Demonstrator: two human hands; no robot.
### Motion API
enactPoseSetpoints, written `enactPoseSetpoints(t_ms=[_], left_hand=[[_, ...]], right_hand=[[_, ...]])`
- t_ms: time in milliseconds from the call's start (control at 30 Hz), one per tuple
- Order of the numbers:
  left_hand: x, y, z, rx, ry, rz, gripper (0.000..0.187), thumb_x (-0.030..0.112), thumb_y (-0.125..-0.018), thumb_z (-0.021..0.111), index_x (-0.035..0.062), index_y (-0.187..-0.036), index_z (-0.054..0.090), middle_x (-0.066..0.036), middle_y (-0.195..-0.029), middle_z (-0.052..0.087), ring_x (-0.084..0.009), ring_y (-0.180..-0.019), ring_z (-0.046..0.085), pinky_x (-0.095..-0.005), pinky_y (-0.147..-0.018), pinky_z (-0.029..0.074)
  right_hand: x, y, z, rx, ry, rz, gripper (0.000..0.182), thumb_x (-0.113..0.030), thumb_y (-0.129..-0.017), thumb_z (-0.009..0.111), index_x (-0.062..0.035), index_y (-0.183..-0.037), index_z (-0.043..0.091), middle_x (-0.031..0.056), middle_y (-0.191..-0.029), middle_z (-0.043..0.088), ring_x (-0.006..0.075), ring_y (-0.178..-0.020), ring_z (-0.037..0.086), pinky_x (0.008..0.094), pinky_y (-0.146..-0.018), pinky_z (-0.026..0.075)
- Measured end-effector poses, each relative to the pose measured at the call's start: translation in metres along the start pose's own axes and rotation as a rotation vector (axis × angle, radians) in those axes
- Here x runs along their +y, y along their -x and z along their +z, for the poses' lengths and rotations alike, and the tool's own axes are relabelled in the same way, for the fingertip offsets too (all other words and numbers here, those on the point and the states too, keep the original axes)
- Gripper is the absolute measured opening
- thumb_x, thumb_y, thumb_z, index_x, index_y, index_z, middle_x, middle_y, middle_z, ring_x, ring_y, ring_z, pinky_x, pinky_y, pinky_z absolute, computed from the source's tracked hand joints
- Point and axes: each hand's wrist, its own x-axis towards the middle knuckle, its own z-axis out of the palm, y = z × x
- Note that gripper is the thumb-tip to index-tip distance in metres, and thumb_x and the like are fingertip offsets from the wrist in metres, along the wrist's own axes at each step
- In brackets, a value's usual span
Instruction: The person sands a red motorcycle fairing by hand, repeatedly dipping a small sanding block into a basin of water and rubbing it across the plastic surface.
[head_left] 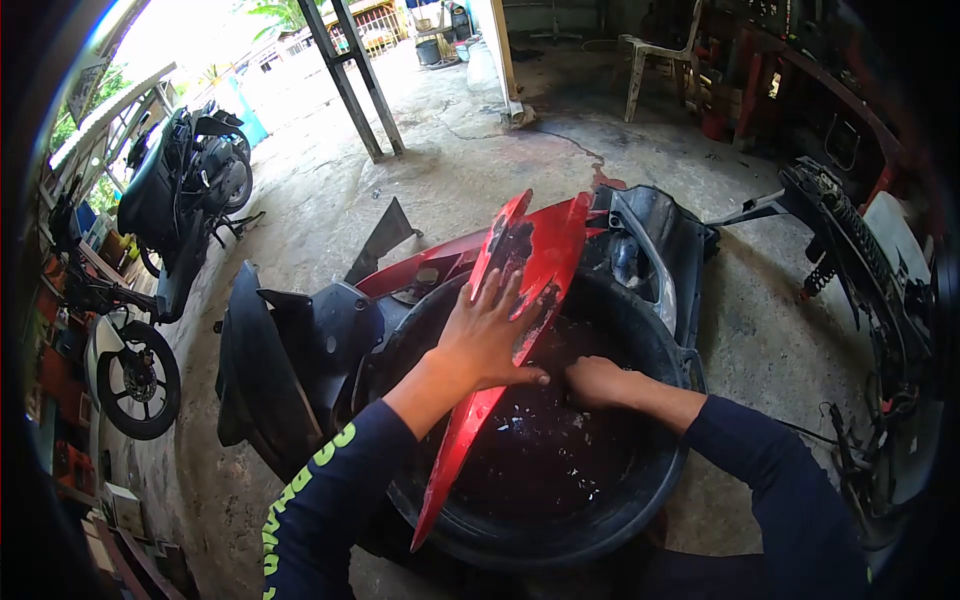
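A red fairing panel (548,240) with dark, scraped patches lies slanted across a round black tub (560,548). My left hand (490,335) rests on the panel with its fingers spread, the thumb reaching over the panel's right edge. Dark liquid (530,450) with floating flakes and bubbles fills the lower part of the tub. Over the liquid, right of the panel, my right hand (597,382) is closed, its fingers curled downward; what it holds, if anything, is hidden.
Black body panels (290,350) lie left of the tub, and a dark panel with a grey bar (650,260) behind it. A motorcycle (180,190) stands at the left, a stripped frame (850,240) at the right. A post (355,80) and a white chair (660,55) are farther back.
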Motion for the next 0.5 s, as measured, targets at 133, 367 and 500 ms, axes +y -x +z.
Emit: enactPoseSetpoints(t_ms=[133,367,500], left_hand=[[-0.002,-0.025,0.009,0.015,0.019,0.031,0.107,0.082,-0.081,0.061,0.0193,-0.163,0.034,-0.025,-0.167,0.026,-0.0446,-0.156,0.021,-0.0622,-0.123,0.022],[0.004,-0.068,0.028,-0.052,0.021,0.015,0.108,0.074,-0.082,0.066,0.0093,-0.162,0.034,-0.018,-0.168,0.029,-0.0431,-0.156,0.023,-0.0601,-0.124,0.02],[0.012,-0.064,0.034,-0.018,-0.046,0.016,0.109,0.067,-0.082,0.069,0.0038,-0.162,0.03,-0.019,-0.169,0.027,-0.0417,-0.157,0.022,-0.0603,-0.126,0.017]], right_hand=[[-0.003,-0.001,0.002,-0.019,-0.018,0.001,0.025,-0.022,-0.085,0.069,-0.0017,-0.097,0.079,0.0219,-0.1,0.076,0.0373,-0.099,0.075,0.0472,-0.088,0.059],[0.016,-0.012,0.022,-0.039,0.049,-0.107,0.023,-0.018,-0.085,0.067,-0.0023,-0.098,0.078,0.0224,-0.097,0.076,0.0383,-0.098,0.075,0.0473,-0.088,0.059],[0.031,-0.021,0.038,0.037,0.07,-0.128,0.024,-0.02,-0.087,0.065,-0.0029,-0.097,0.078,0.0233,-0.096,0.076,0.04,-0.096,0.074,0.0496,-0.087,0.059]])
